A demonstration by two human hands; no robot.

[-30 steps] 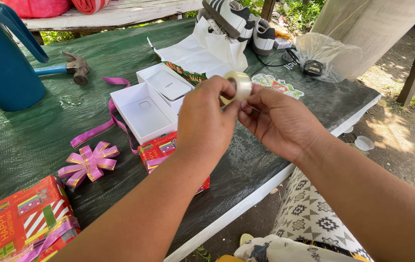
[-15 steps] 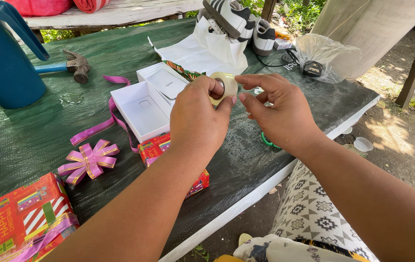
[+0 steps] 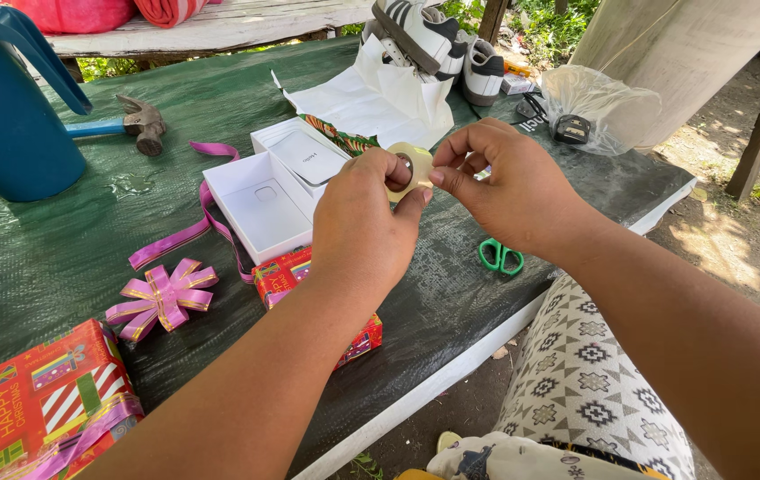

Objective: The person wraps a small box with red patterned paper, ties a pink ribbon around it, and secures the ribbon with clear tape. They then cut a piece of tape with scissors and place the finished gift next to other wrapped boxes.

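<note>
Overall, the grip sits above a table (image 3: 87, 258) covered in dark green sheeting, which extends below and beyond both hands. Far to the left of the grip, at the table's back corner, stands a blue watering can (image 3: 2, 116), with a hammer (image 3: 136, 124) lying just beside it. Behind the grip lies white tissue paper (image 3: 371, 98), with a pair of white striped shoes (image 3: 438, 40) resting on its far side. Well below and left of the grip, at the near corner, sits a wrapped gift (image 3: 42, 400) in red patterned paper. Directly left of the grip lies an open white box (image 3: 260, 200), its lid (image 3: 304, 156) next to it. A smaller red wrapped package (image 3: 287, 276) lies under the left forearm. A purple ribbon bow (image 3: 162, 293) lies left of that package, apart from it.

At the grip itself, the left hand (image 3: 362, 222) is closed on a roll of clear tape (image 3: 408, 169), a finger passing through the core, holding the roll upright above the table. The right hand (image 3: 513, 187) meets the roll from the opposite side, thumb and forefinger pinched together at its edge. Green-handled scissors (image 3: 500, 256) lie on the sheeting below the right hand, partly hidden by the wrist
</note>
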